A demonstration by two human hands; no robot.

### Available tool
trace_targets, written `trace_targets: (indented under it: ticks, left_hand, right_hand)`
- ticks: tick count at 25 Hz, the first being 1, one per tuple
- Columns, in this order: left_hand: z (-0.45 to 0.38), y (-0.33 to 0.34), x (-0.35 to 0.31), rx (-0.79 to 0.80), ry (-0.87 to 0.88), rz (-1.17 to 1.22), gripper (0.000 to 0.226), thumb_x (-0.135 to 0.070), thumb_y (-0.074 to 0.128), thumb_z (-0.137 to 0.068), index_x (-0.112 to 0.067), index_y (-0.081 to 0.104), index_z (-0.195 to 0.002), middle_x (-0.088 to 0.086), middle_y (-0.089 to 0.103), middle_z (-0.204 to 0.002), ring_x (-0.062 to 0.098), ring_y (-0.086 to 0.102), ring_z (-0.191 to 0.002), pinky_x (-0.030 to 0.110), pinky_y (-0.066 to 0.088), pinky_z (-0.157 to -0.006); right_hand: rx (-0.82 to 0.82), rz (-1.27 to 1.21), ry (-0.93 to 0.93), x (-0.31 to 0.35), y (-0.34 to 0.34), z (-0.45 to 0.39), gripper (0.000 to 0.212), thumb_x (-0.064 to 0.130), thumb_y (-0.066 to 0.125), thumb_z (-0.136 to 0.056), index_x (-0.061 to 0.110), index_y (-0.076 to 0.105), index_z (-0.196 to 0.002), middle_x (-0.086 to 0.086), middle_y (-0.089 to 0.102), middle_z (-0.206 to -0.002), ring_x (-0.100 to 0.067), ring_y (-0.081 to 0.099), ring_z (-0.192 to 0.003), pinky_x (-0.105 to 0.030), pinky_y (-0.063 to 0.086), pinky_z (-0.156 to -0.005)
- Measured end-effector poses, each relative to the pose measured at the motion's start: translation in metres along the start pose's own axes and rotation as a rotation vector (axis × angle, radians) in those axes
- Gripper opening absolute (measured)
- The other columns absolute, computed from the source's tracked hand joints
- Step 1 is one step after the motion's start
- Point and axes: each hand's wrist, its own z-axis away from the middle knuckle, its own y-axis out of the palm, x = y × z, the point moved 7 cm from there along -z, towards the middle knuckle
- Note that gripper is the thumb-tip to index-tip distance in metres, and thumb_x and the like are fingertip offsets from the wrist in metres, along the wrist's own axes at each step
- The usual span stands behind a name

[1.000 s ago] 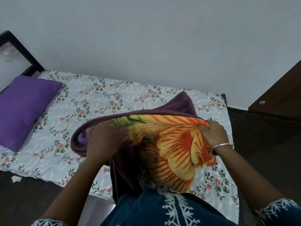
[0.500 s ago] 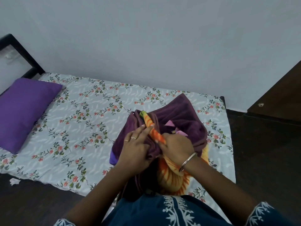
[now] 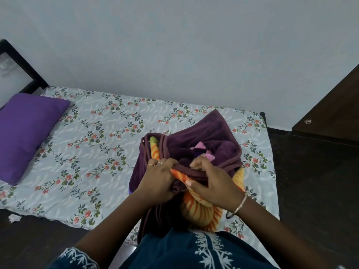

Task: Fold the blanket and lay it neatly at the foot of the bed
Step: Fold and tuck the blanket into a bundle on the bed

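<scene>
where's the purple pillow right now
In the head view the purple pillow lies at the far left on the flowered bedsheet, near the dark headboard, well apart from the blanket and both hands.

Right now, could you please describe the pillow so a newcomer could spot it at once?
Find the bed with the floral sheet against the pale wall. At its left end, far from both hands, lies the pillow. It alone is plain bright purple with no pattern.
</scene>
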Motion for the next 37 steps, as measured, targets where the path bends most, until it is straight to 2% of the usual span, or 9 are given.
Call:
trace_targets:
  ticks: [3, 8, 11, 17, 23, 25, 29, 31, 37]
  left_hand:
    - [0.007, 0.009, -0.001, -0.022, -0.060, -0.008, 0.051, -0.058, 0.049, -0.076, -0.014, 0.065, -0.097, 0.001, 0.060, -0.108, 0.022, 0.060, -0.085, 0.042, 0.038, -0.077]
    - [0.017, 0.017, -0.005, -0.038, -0.102, 0.037, 0.047, -0.052, 0.051, -0.074, -0.014, 0.064, -0.099, 0.000, 0.059, -0.109, 0.020, 0.060, -0.089, 0.043, 0.037, -0.081]
    - [0.020, 0.014, 0.001, -0.068, -0.150, 0.044, 0.046, -0.047, 0.051, -0.073, -0.013, 0.063, -0.101, 0.000, 0.060, -0.109, 0.020, 0.060, -0.088, 0.043, 0.035, -0.083]
    - [0.036, 0.016, 0.004, -0.074, -0.218, 0.028, 0.040, -0.046, 0.053, -0.071, -0.014, 0.067, -0.090, 0.001, 0.060, -0.112, 0.021, 0.059, -0.090, 0.043, 0.034, -0.082]
    - [0.046, 0.018, 0.006, -0.055, -0.236, 0.020, 0.034, -0.043, 0.054, -0.071, -0.014, 0.066, -0.085, 0.002, 0.060, -0.109, 0.022, 0.060, -0.087, 0.042, 0.036, -0.079]
    - [0.044, 0.016, 0.006, -0.059, -0.225, 0.029, 0.035, -0.044, 0.054, -0.072, -0.014, 0.066, -0.087, 0.002, 0.061, -0.110, 0.022, 0.060, -0.087, 0.042, 0.035, -0.079]
    - [0.030, 0.004, 0.002, -0.100, -0.215, 0.060, 0.037, -0.045, 0.055, -0.075, -0.015, 0.065, -0.095, 0.000, 0.059, -0.109, 0.022, 0.056, -0.090, 0.041, 0.032, -0.081]
    - [0.031, 0.001, 0.006, -0.106, -0.237, 0.062, 0.038, -0.046, 0.053, -0.076, -0.015, 0.065, -0.094, 0.001, 0.060, -0.108, 0.023, 0.057, -0.091, 0.042, 0.033, -0.081]
    - [0.063, 0.018, 0.021, -0.034, -0.290, 0.048, 0.039, -0.049, 0.050, -0.075, -0.015, 0.067, -0.087, 0.003, 0.062, -0.108, 0.026, 0.061, -0.087, 0.045, 0.036, -0.079]
  right_hand:
    - [-0.018, 0.018, 0.034, -0.027, -0.006, 0.016, 0.010, 0.019, 0.049, -0.094, 0.025, 0.054, -0.100, 0.023, 0.056, -0.081, 0.003, 0.055, -0.069, -0.014, 0.038, -0.060]
    - [0.133, 0.024, 0.138, -0.056, 0.001, 0.021, 0.015, 0.018, 0.048, -0.082, 0.028, 0.055, -0.090, 0.013, 0.061, -0.079, -0.011, 0.056, -0.063, -0.033, 0.045, -0.061]
    - [0.308, 0.130, 0.152, -0.057, 0.006, 0.018, 0.024, 0.010, 0.047, -0.084, 0.021, 0.065, -0.095, 0.009, 0.066, -0.089, -0.013, 0.059, -0.073, -0.023, 0.042, -0.066]
    - [0.738, 0.698, 0.231, -0.098, 0.050, 0.022, 0.023, 0.022, 0.044, -0.091, 0.022, 0.064, -0.102, -0.004, 0.056, -0.104, -0.028, 0.057, -0.101, -0.036, 0.036, -0.078]
    - [0.950, 0.658, 0.276, -0.135, 0.033, -0.002, 0.028, 0.013, 0.057, -0.080, 0.021, 0.071, -0.103, -0.006, 0.071, -0.100, -0.030, 0.064, -0.093, -0.029, 0.050, -0.080]
    - [0.719, 0.671, 0.233, -0.115, -0.021, -0.050, 0.033, 0.009, 0.057, -0.073, 0.030, 0.076, -0.092, 0.002, 0.073, -0.095, -0.024, 0.066, -0.086, -0.031, 0.052, -0.079]
    - [-0.320, 0.846, -0.447, 0.008, -0.106, -0.084, 0.025, 0.003, 0.050, -0.074, 0.017, 0.070, -0.075, -0.001, 0.070, -0.104, -0.027, 0.061, -0.079, -0.037, 0.037, -0.077]
    - [-0.495, 0.844, -0.464, 0.010, -0.093, -0.063, 0.015, 0.004, 0.057, -0.078, 0.016, 0.066, -0.078, -0.001, 0.067, -0.110, -0.025, 0.058, -0.085, -0.038, 0.032, -0.080]
    - [0.496, 0.607, 0.171, -0.140, 0.018, -0.004, 0.038, 0.015, 0.055, -0.085, 0.038, 0.063, -0.114, 0.005, 0.050, -0.122, -0.020, 0.051, -0.114, -0.036, 0.038, -0.094]
